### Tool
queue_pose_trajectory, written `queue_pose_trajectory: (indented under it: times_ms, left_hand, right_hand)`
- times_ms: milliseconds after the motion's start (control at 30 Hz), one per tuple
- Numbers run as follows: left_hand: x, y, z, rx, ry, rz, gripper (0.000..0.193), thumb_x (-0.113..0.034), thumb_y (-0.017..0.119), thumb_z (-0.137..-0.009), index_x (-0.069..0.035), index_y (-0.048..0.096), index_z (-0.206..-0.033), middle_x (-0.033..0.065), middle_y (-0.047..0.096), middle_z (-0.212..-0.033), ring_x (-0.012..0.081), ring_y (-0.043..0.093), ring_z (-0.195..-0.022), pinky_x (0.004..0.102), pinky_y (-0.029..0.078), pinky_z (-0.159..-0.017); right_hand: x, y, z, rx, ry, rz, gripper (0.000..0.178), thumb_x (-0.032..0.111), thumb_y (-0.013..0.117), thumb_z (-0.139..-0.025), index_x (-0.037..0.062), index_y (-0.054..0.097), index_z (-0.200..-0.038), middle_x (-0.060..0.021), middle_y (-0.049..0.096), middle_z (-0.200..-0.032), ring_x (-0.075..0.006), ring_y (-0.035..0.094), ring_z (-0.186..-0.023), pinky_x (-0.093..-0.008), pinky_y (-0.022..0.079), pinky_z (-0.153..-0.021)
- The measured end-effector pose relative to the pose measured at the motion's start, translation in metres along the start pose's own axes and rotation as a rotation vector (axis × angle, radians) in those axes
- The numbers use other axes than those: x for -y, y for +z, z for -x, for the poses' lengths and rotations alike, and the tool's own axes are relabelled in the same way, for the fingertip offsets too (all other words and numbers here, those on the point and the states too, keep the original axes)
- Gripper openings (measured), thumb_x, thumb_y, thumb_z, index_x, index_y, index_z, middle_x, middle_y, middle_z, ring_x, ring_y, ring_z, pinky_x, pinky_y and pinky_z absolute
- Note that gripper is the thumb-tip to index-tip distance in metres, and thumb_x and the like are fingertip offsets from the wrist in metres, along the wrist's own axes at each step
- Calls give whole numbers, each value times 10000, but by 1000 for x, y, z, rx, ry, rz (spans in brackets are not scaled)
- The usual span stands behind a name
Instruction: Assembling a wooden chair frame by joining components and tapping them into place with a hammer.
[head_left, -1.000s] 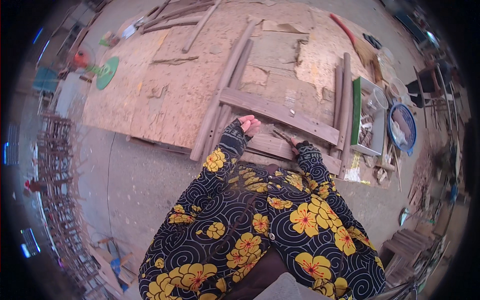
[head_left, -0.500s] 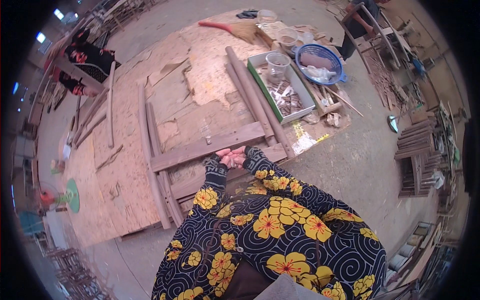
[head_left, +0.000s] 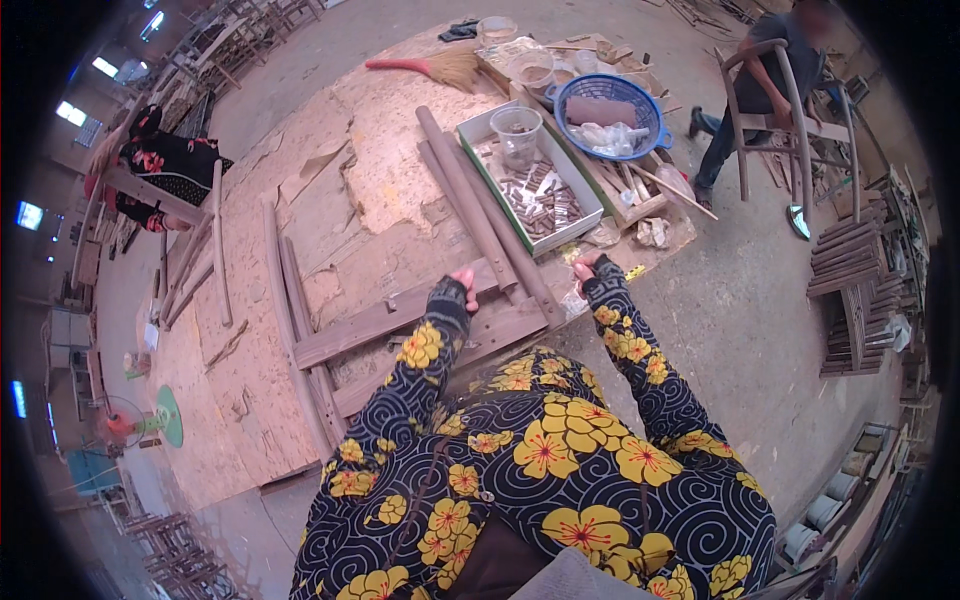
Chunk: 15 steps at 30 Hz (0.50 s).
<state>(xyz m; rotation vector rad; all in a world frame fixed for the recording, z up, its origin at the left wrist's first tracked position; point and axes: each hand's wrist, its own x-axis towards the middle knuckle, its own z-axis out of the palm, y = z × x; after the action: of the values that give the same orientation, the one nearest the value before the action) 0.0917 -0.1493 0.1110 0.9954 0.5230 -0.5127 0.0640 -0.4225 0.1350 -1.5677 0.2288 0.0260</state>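
My left hand [head_left: 466,287] is over the right part of a flat brown wooden rail [head_left: 385,317], its fingers curled; whatever they hold is too small to make out. To the right, past the frame's end, my right hand [head_left: 587,267] is raised near the table's edge with fingertips pressed together; any content is hidden. The rail joins a rounded wooden leg [head_left: 470,195] on the right and long wooden legs [head_left: 290,310] on the left. A small peg-like piece [head_left: 391,306] stands on the rail. Beyond my right hand is a green-and-white box [head_left: 572,232] holding small brown pieces.
A clear plastic cup [head_left: 517,135] stands in the box. Beside it is a blue basket [head_left: 655,100] with plastic bags. A red-handled broom [head_left: 400,66] lies at the far side. One person [head_left: 765,85] handles a chair frame at right; another person [head_left: 175,150] works at left.
My hands were together over the rail and are now apart. My right hand has gone right toward the box; my left has moved slightly up and right. The person at right has come further into view.
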Motion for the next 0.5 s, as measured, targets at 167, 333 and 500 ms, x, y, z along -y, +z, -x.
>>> queue_pose_trajectory:
  times_ms: [167, 333, 500]
  left_hand:
    - [-49, 88, -47, -114, -71, -299, 458, -490, 585, -700, -125, 548, -975, -39, 419, -680, 97, 346, -466, 260, 340, -424]
    - [-51, 103, -131, 52, 45, -177, 523, -474, 531, -718, -114, 477, -1093, 65, 460, -1094, 201, 433, -804, 350, 389, -591]
    - [-58, 112, -152, 4, -97, 64, 290, -259, 478, -772, -71, 495, -992, 100, 548, -865, 272, 508, -675, 362, 420, -593]
  right_hand:
    - [-28, -28, 9, -220, -14, 117, 194, 224, 503, -815, 47, 551, -749, -9, 500, -570, -84, 412, -411, -231, 327, -381]
    - [-32, -53, 10, -317, 167, 174, 244, 246, 505, -810, 10, 564, -784, -31, 509, -576, -109, 454, -543, -247, 367, -508]
    - [-42, -94, -2, -307, 261, -78, 186, 202, 559, -792, 32, 544, -868, -22, 533, -623, -87, 471, -493, -203, 390, -445]
